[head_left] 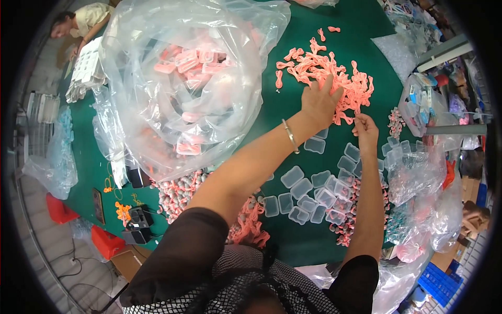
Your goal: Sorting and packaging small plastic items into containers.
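A loose pile of coral-pink cord bundles [314, 65], each tied into a small looped hank, lies on the green tabletop at the far right of centre. My left hand [320, 104] rests over the pile's near side, fingers spread and touching the bundles. Beside it, at the pile's near right edge, my right hand [367, 128] is closed in a pinch on the end of a coral cord bundle [356, 109]. Small clear plastic boxes [300, 188] lie scattered between my forearms, several of them stacked or overlapping.
A big clear plastic bag [235, 99] holding filled pink boxes takes up the left of the table. Grey-and-pink small pieces [180, 196] and more coral cords [250, 225] lie near me. Plastic bags [413, 172] crowd the right edge. Another person [89, 21] is at the far left.
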Demonstrator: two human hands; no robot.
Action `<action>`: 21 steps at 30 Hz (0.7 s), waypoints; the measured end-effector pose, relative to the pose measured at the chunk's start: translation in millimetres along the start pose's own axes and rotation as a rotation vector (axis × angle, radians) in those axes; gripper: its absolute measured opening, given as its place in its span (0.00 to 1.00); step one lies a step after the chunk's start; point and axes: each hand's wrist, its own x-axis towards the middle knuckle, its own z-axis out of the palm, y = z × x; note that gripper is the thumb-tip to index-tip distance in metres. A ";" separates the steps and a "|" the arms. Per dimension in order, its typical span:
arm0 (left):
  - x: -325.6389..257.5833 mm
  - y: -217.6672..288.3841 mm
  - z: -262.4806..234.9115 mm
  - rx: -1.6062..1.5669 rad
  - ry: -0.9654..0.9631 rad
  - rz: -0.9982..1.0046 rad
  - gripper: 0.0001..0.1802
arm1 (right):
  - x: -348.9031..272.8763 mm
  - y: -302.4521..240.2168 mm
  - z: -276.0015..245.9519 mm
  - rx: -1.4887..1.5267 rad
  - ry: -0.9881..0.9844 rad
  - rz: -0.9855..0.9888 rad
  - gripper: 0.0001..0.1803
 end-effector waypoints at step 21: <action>-134.3 -145.7 -145.4 0.516 0.016 0.172 0.12 | 11.0 26.4 7.6 0.062 0.011 -0.061 0.08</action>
